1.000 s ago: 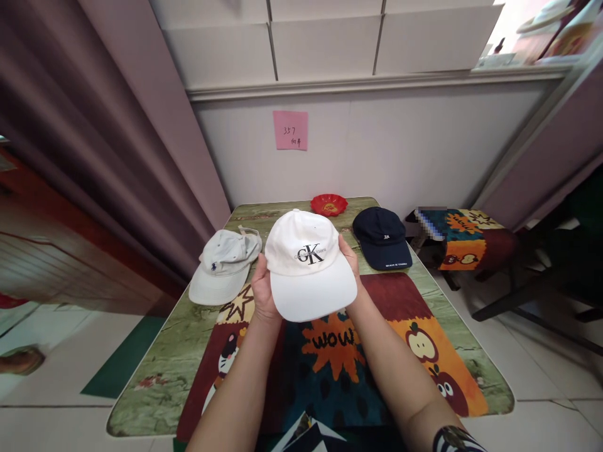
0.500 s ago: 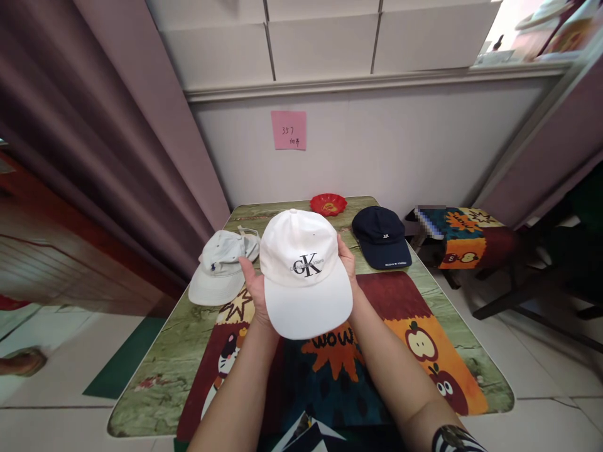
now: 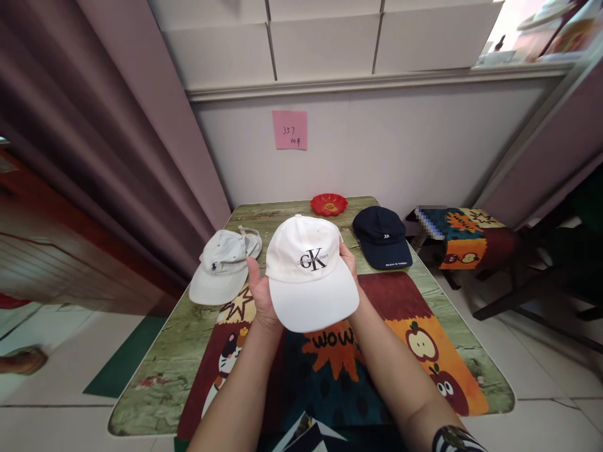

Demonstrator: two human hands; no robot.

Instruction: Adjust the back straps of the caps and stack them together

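A white baseball cap (image 3: 306,251) with a black monogram faces me above the middle of the table, its brim toward me. My left hand (image 3: 261,292) supports it from the left, thumb up beside the crown and the other fingers hidden behind or under the cap. On the other side my right hand (image 3: 348,258) grips the cap's edge, most of its fingers out of sight. A pale grey cap (image 3: 219,267) with a small blue emblem lies to the left, close to my left hand. To the right sits a navy cap (image 3: 380,235) with white lettering on its brim.
A red scalloped dish (image 3: 328,205) stands at the table's far edge. A colourful mat (image 3: 405,301) covers the near part of the green table (image 3: 155,376). The wall behind carries a pink note (image 3: 289,130). A patterned stool (image 3: 464,238) stands to the right.
Both hands have shifted the white cap slightly to the right, and its brim has risen a little toward level. The other caps and the dish stay where they were.
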